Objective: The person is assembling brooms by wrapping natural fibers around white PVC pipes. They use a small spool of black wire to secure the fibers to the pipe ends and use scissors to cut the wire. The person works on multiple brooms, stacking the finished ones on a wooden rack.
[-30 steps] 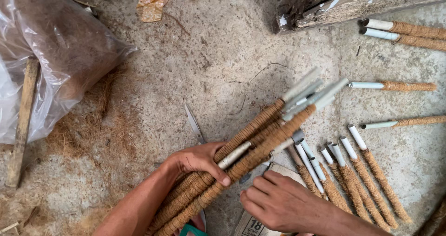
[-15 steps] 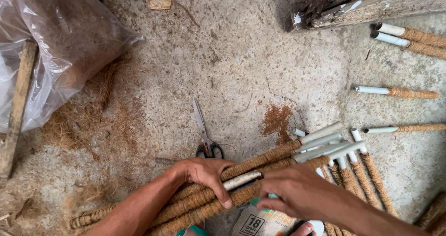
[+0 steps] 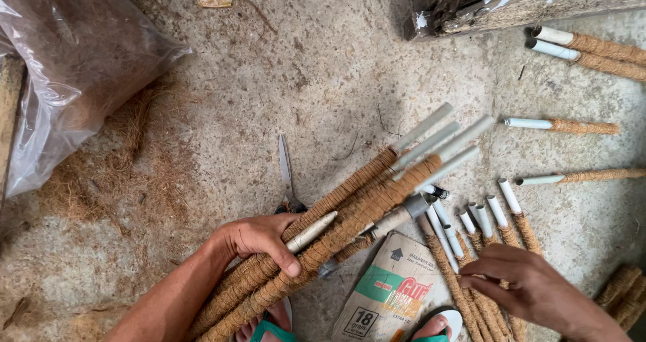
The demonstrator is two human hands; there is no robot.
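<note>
Bundle of coir-wrapped poles (image 3: 336, 227), lower centre: your left hand (image 3: 259, 240) is clasping it loosely, so poles risk sliding loose. Your right hand (image 3: 525, 285), fingers curled, is touching the row of poles (image 3: 484, 248), lower right; scissors (image 3: 286, 174) lying just beside.

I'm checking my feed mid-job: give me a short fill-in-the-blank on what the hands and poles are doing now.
1. The left hand grips a bundle of ____-wrapped poles.
2. The right hand rests on the row of poles lying on the ____.
3. The scissors lie partly behind the ____.
4. The fibre sits in a clear plastic ____ at the upper left.

Missing words: coir; floor; bundle; bag
</note>
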